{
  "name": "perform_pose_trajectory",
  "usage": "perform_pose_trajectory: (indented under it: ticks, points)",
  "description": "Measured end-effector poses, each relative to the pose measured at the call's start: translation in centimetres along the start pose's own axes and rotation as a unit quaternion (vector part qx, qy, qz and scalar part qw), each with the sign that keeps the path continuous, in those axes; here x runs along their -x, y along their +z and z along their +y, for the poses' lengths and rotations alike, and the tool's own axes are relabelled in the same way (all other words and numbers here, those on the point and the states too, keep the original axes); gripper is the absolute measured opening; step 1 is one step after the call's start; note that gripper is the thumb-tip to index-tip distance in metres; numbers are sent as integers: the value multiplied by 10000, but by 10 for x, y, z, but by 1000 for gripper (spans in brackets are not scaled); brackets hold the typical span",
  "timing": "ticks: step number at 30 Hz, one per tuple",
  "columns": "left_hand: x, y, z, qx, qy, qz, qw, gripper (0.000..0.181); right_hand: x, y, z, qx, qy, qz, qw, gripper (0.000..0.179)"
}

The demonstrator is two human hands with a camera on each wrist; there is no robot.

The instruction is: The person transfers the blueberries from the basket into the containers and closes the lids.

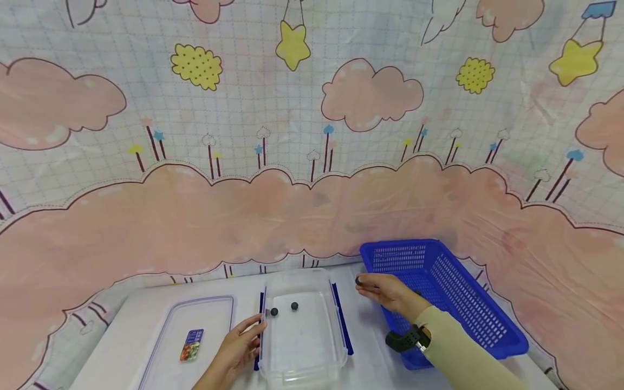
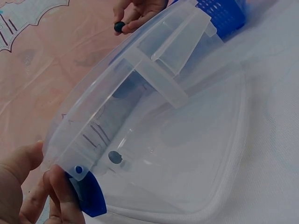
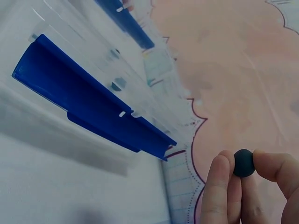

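Note:
A clear plastic storage box (image 1: 304, 346) with blue side latches (image 2: 91, 193) stands in the middle of the table. Two small dark balls lie inside it, one ball (image 1: 274, 312) near the left wall and another ball (image 1: 294, 306) further right. My left hand (image 1: 236, 344) grips the box's left rim, thumb over the edge and fingers beside the latch. Between the thumb and fingertips of my right hand (image 1: 390, 295) is a third dark ball (image 3: 244, 163), held above the table between the box and the blue basket (image 1: 468, 303).
On the left lies a clear lid (image 1: 216, 319) with a colourful label (image 1: 192, 345). The perforated basket, on the right, sits partly beneath my right forearm; a small dark thing (image 1: 417, 292) shows in it by the wrist. A cartoon-printed cloth (image 1: 244, 216) hangs behind the table.

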State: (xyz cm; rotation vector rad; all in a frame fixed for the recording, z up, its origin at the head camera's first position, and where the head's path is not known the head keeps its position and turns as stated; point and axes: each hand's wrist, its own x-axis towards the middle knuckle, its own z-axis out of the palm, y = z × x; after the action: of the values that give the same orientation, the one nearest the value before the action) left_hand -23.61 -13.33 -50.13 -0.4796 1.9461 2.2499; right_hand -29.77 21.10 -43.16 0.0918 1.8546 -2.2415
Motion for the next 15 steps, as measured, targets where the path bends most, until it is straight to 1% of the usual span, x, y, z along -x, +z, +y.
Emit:
perform_pose_trajectory:
  ticks: [3,5,10,15]
  points:
    - [0,0,-1,3,-7,23,10000,51,-2,4,1,62,-14,16,10000,37]
    - [0,0,-1,-2,-15,65,10000,50,-4,7,2,109,-3,-46,9999,34]
    - [0,1,-1,13,42,62,10000,47,-7,13,5,91,146,-163,9997,24]
    - [0,0,-2,25,45,75,10000,47,-10,18,6,-31,304,-214,9993,24]
